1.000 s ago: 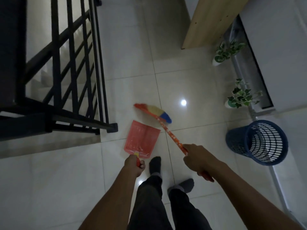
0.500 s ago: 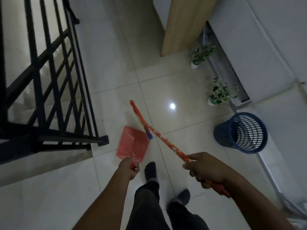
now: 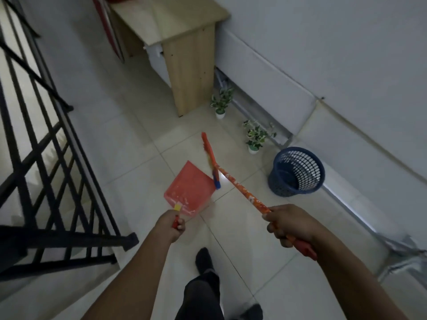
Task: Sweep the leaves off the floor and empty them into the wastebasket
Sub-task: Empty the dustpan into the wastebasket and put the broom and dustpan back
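Fingers of the left hand (image 3: 172,224) are curling tight round the short handle of a red dustpan (image 3: 189,188), its flat pan pointing away over the pale tiled floor (image 3: 129,144). Right hand (image 3: 291,224) is clenching the orange stick of the broom (image 3: 240,188), whose bristle head is lying just right of the pan's far edge. Blue mesh wastebasket (image 3: 297,172) is standing upright further right, near the wall, two potted plants (image 3: 255,137) sitting just beyond it and a black railing (image 3: 46,135) running along the left
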